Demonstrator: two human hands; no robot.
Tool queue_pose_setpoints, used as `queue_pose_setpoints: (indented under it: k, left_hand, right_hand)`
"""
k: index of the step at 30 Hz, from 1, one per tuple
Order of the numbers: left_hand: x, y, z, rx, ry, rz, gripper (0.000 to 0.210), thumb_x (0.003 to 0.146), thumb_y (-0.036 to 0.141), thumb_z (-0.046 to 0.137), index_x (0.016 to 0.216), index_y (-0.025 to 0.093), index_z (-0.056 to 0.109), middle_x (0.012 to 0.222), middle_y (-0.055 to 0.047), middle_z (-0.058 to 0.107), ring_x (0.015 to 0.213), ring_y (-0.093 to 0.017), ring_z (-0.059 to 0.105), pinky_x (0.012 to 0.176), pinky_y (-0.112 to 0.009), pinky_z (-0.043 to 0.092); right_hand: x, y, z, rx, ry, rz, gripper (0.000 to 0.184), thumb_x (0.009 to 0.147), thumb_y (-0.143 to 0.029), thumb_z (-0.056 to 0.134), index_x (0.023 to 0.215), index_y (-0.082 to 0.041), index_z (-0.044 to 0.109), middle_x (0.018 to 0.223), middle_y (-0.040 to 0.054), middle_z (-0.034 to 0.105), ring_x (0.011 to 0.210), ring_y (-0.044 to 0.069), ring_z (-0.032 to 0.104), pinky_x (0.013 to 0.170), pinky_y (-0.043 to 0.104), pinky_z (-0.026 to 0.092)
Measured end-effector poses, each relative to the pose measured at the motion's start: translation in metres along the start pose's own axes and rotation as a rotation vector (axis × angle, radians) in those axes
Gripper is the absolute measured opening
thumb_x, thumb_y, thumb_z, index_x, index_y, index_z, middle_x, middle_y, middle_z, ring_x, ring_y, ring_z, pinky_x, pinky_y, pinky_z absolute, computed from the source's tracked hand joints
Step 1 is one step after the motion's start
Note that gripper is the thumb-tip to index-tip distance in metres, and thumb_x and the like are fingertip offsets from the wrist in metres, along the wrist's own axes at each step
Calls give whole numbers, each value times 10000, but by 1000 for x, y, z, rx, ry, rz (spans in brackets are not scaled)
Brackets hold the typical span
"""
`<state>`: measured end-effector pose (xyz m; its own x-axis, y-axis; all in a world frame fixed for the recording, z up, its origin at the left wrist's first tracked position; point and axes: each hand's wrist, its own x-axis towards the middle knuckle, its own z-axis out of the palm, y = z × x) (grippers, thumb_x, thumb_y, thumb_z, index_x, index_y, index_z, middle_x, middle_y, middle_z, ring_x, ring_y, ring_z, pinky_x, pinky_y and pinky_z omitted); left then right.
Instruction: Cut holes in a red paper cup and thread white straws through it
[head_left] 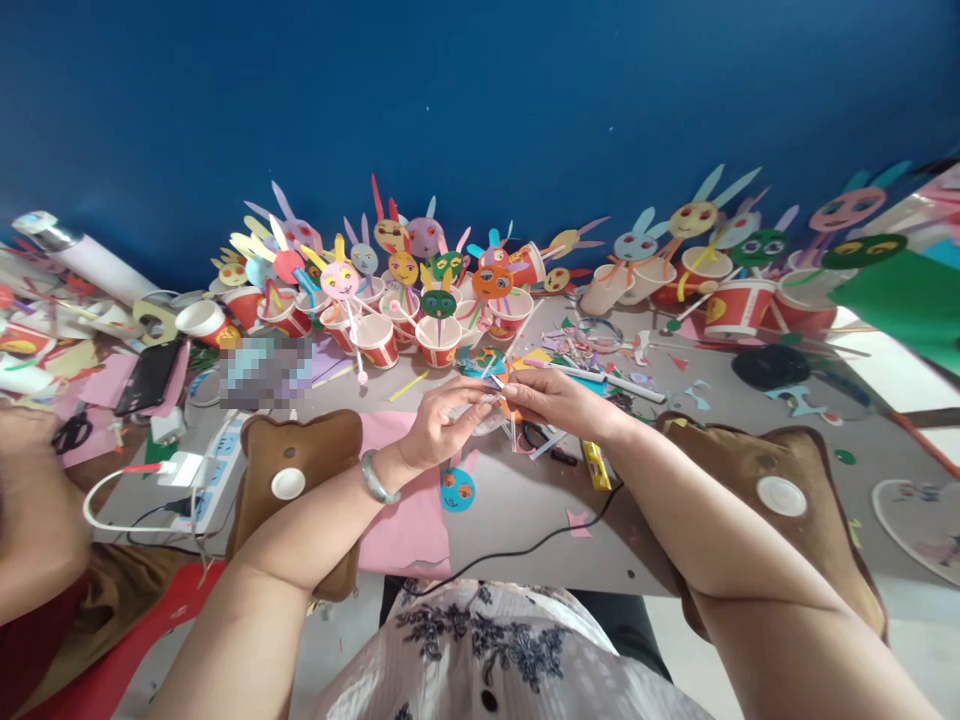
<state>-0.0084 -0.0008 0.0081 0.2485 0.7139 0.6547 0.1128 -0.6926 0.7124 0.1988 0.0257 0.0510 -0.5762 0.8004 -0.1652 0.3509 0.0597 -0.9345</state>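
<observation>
My left hand (442, 420) and my right hand (555, 398) meet over the middle of the grey table (525, 510). Together they pinch a thin white straw (501, 385) with a small orange paper piece (508, 402) behind it. A jade bangle (375, 480) sits on my left wrist. Just below the hands lies a blue paper face (457, 490) on a pink paper sheet (405, 520). My forearms rest near two brown cushions (289, 470) (780, 480).
Several paper cups with bunny-eared paper faces (439, 320) line the back of the table against a blue wall. Paper scraps, a glue stick (607, 380), a black cable (525, 550), a phone (146, 378) and a power strip (217, 470) lie around. Another person's arm (37, 520) is at left.
</observation>
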Motion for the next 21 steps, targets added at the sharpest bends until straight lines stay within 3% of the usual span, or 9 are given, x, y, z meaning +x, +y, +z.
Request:
queue_pose_setpoints:
  k: [12, 16, 19, 21]
  left_hand:
    - [-1, 2, -1, 13, -70, -58, 216, 976, 326, 612, 965, 174, 766, 1024, -113, 778, 986, -196, 741, 887, -354, 604]
    - [-1, 4, 0, -30, -85, -89, 216, 967, 337, 626, 955, 172, 764, 993, -112, 771, 981, -194, 734, 892, -347, 603]
    - [-1, 4, 1, -52, -67, -75, 198, 968, 309, 622, 944, 176, 766, 958, -99, 768, 960, -185, 731, 879, -333, 598]
    - [-1, 2, 1, -57, -50, -60, 184, 968, 282, 621, 952, 176, 770, 950, -94, 767, 950, -174, 729, 873, -317, 593]
  right_hand:
    - [0, 3, 1, 25, -11, 22, 577, 861, -743, 571, 692, -198, 483, 556, -60, 403, 491, 67, 300, 466, 247, 208]
    - [0, 3, -2, 95, 87, -11, 595, 836, -768, 581, 672, -205, 476, 531, -56, 387, 472, 72, 286, 465, 262, 195]
    - [-4, -3, -14, 272, 189, -47, 628, 815, -836, 512, 664, -230, 441, 484, -66, 295, 452, 88, 225, 463, 281, 180]
    - [-11, -11, -25, 276, 281, -65, 674, 744, -907, 498, 704, -235, 490, 500, -55, 306, 468, 103, 230, 468, 289, 201]
